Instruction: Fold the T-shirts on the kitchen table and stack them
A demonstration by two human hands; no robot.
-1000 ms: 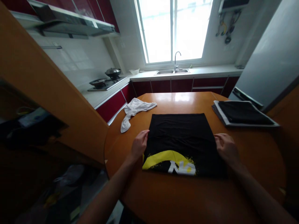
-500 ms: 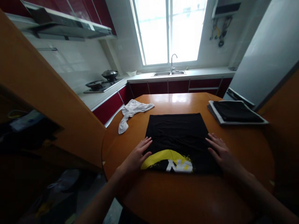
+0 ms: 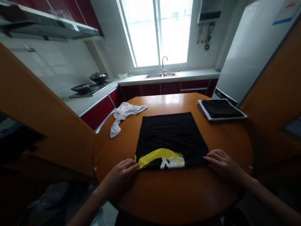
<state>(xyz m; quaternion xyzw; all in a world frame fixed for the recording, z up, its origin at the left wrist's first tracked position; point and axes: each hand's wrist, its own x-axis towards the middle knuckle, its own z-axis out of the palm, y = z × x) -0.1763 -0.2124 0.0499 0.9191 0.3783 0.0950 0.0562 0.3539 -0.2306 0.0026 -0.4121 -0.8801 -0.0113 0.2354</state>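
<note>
A black T-shirt [image 3: 168,131] with a yellow and white print lies folded into a flat block on the wooden table. Its printed edge faces me. At the near left corner, my left hand [image 3: 124,171] is closed, pinching the cloth between thumb and fingers. My right hand [image 3: 221,161] is closed on the near right corner in the same way. The shirt rests on the table, with small wrinkles across its middle.
A crumpled white garment [image 3: 124,114] lies on the table's left side. Folded dark and white clothes [image 3: 221,110] are stacked at the right. Beyond the oval table [image 3: 169,194] are a counter with a sink [image 3: 160,75], a stove with pans [image 3: 90,86] and a fridge [image 3: 249,47].
Both hands have moved nearer, from lying spread on the shirt's sides to pinching its near corners. The view has shifted to the right.
</note>
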